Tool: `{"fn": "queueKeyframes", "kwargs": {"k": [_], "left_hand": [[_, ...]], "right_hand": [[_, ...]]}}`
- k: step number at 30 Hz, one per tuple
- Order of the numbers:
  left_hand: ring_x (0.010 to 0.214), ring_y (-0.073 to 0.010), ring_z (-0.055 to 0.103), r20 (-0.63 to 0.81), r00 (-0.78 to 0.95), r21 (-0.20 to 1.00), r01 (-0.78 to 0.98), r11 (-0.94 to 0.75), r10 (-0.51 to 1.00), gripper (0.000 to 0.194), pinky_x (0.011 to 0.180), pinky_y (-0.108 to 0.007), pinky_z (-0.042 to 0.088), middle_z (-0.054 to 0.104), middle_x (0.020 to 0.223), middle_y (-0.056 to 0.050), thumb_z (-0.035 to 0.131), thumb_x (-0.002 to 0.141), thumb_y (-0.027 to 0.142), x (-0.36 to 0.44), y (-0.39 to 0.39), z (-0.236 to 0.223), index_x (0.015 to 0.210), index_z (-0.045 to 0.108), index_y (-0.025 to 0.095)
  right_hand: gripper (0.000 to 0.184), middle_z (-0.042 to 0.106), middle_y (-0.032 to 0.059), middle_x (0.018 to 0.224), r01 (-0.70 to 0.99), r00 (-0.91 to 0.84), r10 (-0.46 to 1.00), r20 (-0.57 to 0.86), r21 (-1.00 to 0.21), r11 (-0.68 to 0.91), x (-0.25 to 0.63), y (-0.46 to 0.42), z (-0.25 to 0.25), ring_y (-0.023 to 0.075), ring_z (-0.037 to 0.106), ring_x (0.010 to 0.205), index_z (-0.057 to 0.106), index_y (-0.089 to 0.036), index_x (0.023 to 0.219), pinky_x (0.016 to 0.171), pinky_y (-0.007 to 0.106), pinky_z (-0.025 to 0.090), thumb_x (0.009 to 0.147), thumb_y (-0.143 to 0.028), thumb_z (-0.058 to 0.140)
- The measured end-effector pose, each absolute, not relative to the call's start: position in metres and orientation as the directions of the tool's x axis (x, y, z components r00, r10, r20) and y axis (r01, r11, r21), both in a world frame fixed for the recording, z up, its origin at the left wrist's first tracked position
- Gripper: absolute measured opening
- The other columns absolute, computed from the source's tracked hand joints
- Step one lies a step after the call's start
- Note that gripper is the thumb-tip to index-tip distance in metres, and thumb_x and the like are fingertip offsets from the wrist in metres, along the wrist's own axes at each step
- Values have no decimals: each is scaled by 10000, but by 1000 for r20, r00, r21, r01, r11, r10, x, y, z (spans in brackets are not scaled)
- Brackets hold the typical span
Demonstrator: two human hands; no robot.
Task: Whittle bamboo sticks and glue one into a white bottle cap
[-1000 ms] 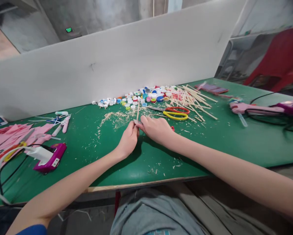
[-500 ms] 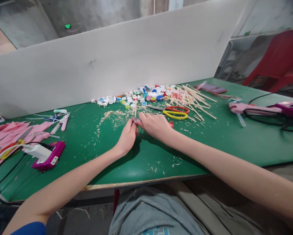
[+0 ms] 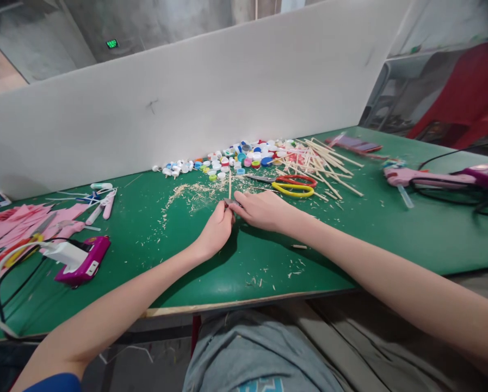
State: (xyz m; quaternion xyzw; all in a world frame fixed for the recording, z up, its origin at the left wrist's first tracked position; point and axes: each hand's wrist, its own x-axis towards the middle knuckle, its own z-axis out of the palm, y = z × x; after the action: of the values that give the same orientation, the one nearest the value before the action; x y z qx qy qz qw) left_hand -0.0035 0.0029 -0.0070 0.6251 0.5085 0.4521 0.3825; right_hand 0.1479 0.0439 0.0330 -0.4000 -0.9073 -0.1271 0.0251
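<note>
- Nearest us, grey fabric fills the space below the edge of the green table.
- Just beyond that edge, a pale sliver now lies by the right forearm; we do not see it there half a second ago. We take it for a fresh wood chip, which would mean material is coming away from the work.
- The left hand has its fingers curled and thumb pressed in, pinching what we judge to be the lower end of the wooden stick; the exact grip is hidden.
- The right hand meets it, thumb and fingers closed on a small grey blade set across the stick. Any handle is hidden from us.
- The stick stands out between both hands, pointing away towards the caps.
- Beyond the hands, curled wood shavings lie scattered, with red-and-yellow-handled scissors to their right.
- Farther off, coloured bottle caps and a heap of loose sticks lie before the white partition.
</note>
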Motion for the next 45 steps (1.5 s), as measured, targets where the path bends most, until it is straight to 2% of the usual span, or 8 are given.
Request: {"fn": "queueKeyframes", "kwargs": {"k": [5, 10, 15, 24, 35, 45], "left_hand": [[665, -112, 401, 196, 78, 920, 330, -211, 977, 170, 658, -239, 347, 426, 723, 16, 321, 966, 227, -4, 4, -7, 853, 440, 184], [638, -113, 384, 226, 45, 892, 392, -225, 973, 145, 635, -249, 293, 427, 708, 20, 377, 962, 213, -5, -1, -3, 847, 459, 181], [595, -108, 361, 209, 55, 915, 342, -215, 976, 170, 591, -243, 287, 407, 667, 25, 360, 968, 228, -4, -1, -5, 844, 464, 176], [536, -95, 302, 140, 94, 966, 206, -157, 986, 194, 528, -227, 287, 332, 605, 50, 312, 964, 206, -1, -1, -2, 809, 424, 171], [546, -95, 322, 145, 155, 948, 261, -182, 977, 169, 545, -242, 268, 369, 616, 47, 326, 964, 180, 0, -8, 0, 855, 454, 162], [538, -91, 297, 143, 166, 959, 219, -178, 976, 158, 534, -233, 267, 348, 617, 53, 312, 973, 220, -2, 0, -7, 872, 424, 170]], "right_hand": [[368, 545, 34, 878, 729, -682, 719, 131, 205, 653, 151, 46, 31, 126, 523, 703, 479, -124, 1174, 661, 249, 435, 1028, -455, 415], [327, 533, 54, 939, 771, -628, 769, 118, 229, 594, 147, 48, 28, 120, 542, 797, 515, -97, 1198, 756, 280, 506, 1022, -371, 489], [318, 534, 69, 991, 826, -550, 822, 146, 238, 511, 142, 49, 22, 133, 552, 861, 526, -92, 1197, 779, 290, 518, 1020, -355, 502], [326, 532, 75, 1007, 851, -512, 842, 172, 239, 468, 137, 49, 9, 135, 553, 872, 527, -88, 1194, 774, 285, 522, 1012, -359, 519], [333, 536, 72, 992, 886, -454, 866, 212, 208, 414, 142, 62, 12, 137, 554, 869, 529, -89, 1193, 783, 293, 520, 1016, -371, 510], [321, 539, 61, 969, 830, -553, 819, 154, 185, 525, 148, 53, 20, 132, 553, 857, 540, -93, 1166, 797, 303, 514, 1019, -376, 502]]}}
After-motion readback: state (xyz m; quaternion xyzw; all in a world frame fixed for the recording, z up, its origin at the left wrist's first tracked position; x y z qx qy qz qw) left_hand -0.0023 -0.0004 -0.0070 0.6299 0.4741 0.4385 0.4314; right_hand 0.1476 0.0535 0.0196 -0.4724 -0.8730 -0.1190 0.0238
